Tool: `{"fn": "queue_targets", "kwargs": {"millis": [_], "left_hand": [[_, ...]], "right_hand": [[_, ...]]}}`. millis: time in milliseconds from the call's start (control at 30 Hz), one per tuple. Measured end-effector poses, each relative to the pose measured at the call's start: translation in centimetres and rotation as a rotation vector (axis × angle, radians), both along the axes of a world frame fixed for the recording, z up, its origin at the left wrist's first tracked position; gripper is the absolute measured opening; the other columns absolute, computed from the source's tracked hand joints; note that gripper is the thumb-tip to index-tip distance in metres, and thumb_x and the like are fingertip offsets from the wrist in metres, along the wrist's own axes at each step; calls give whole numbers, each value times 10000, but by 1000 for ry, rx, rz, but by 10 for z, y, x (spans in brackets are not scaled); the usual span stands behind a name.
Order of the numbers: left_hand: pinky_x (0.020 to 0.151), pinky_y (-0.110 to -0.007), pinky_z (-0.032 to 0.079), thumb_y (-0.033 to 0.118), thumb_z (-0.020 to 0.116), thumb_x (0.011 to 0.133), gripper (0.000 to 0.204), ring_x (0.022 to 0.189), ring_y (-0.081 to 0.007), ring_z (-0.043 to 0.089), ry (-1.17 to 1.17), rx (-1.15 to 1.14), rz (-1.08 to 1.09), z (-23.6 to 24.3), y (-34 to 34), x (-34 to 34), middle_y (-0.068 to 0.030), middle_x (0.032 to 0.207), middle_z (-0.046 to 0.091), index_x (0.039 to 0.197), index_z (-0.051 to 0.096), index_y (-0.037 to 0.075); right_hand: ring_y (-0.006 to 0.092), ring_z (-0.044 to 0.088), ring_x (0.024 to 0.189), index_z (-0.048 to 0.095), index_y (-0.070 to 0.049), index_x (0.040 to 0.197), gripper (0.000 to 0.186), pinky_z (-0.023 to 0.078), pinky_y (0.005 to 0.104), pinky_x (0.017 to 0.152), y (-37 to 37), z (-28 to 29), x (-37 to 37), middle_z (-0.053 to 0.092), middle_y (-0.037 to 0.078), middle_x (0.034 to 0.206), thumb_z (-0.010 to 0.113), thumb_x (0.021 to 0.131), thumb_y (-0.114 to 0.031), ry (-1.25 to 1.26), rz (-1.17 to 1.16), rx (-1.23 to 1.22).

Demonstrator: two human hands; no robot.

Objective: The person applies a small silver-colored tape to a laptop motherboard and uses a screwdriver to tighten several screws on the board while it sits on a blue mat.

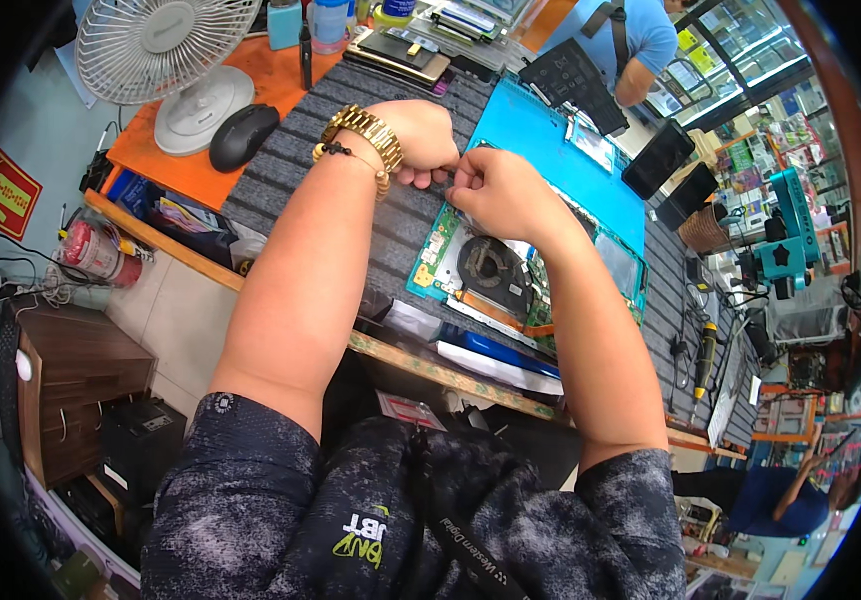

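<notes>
My left hand (419, 138), with a gold watch and beads at its wrist, is closed above the far left corner of an opened laptop base (438, 248). My right hand (509, 196) meets it there, thumb and fingers pinched together. Whatever lies between the fingertips is too small to make out. Inside the laptop a green circuit board and a round black cooling fan (494, 268) are exposed; my right hand and forearm cover part of it. A blue work mat (516, 125) extends behind the laptop. On its far edge rests a flat black laptop battery (573, 86).
A desk fan (206, 110) and black mouse (244, 138) stand at left on an orange surface. Phones (659, 160) and a yellow-black screwdriver (706, 360) lie to the right, near a teal stand (791, 235). A person in blue (641, 35) is across the bench.
</notes>
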State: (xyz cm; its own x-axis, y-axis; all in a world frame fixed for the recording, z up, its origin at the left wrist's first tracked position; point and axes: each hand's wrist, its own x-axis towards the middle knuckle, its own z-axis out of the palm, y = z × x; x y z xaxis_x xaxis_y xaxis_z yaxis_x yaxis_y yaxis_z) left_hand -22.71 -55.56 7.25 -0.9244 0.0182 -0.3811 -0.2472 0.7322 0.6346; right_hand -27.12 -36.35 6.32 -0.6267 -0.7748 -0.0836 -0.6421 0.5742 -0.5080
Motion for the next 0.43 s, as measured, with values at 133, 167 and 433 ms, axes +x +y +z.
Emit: {"fn": "queue_targets", "kwargs": {"millis": [133, 167, 433], "left_hand": [[491, -319, 503, 250, 678, 951, 251, 559, -145, 673, -27, -6, -32, 2, -3, 2, -72, 764, 784, 950, 800, 29], [491, -316, 504, 253, 687, 944, 250, 563, -141, 677, -41, -1, -37, 2, -5, 3, -71, 768, 787, 952, 802, 32], [504, -286, 512, 260, 799, 893, 244, 601, -134, 718, -143, 180, -208, 9, -4, 7, -53, 837, 822, 1008, 814, 45]], "right_hand": [[343, 749, 802, 735, -11, 875, 199, 593, 451, 764, -2, -1, -3, 761, 194, 824, 796, 857, -199, -13, -48, 2], [292, 723, 789, 734, -13, 885, 191, 579, 429, 748, -1, 0, -4, 752, 155, 821, 793, 865, -193, -29, -44, 2], [164, 671, 786, 749, -39, 953, 166, 554, 359, 731, 10, 7, -12, 760, 29, 882, 788, 886, -185, -165, -24, -30]]}}
